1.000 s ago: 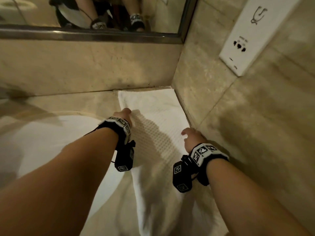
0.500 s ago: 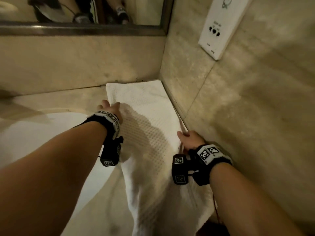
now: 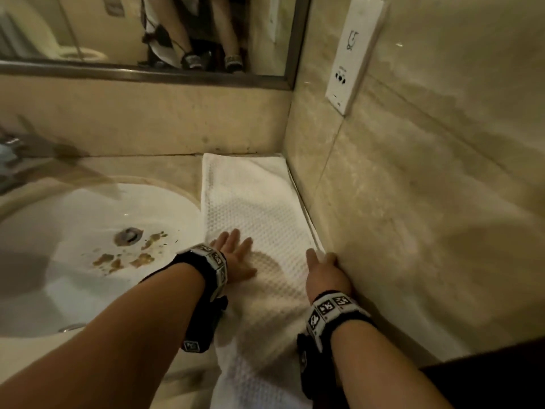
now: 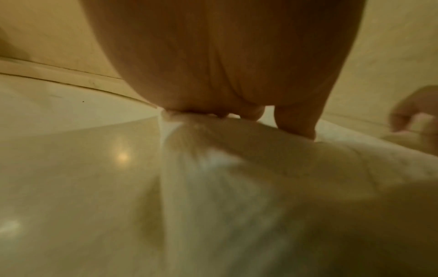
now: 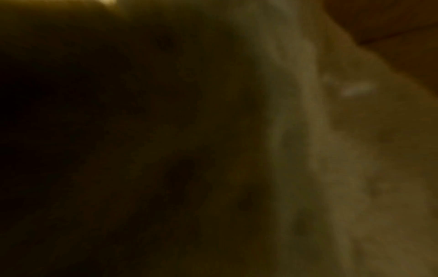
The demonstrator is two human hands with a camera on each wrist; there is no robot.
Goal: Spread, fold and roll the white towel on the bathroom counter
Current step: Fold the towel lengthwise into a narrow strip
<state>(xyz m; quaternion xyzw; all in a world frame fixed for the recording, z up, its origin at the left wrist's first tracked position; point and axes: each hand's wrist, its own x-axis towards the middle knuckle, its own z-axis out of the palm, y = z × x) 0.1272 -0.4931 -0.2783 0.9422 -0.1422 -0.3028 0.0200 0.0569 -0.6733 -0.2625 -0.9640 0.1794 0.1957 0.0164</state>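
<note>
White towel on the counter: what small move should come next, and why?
Probably slide both palms toward the near end to smooth it. The white towel lies as a long strip along the wall, left hand flat on it, right hand at its wall-side edge, and the near end hangs rumpled over the counter edge.

- The white waffle-weave towel (image 3: 253, 208) lies lengthwise on the beige stone counter (image 3: 165, 169), its right edge along the side wall (image 3: 413, 202).
- The white oval sink basin (image 3: 88, 225) sits left of it.
- The left hand (image 3: 236, 255) rests on the towel's left edge, the right hand (image 3: 323, 273) at its right edge.
- The mirror (image 3: 147, 33) stands behind.
</note>
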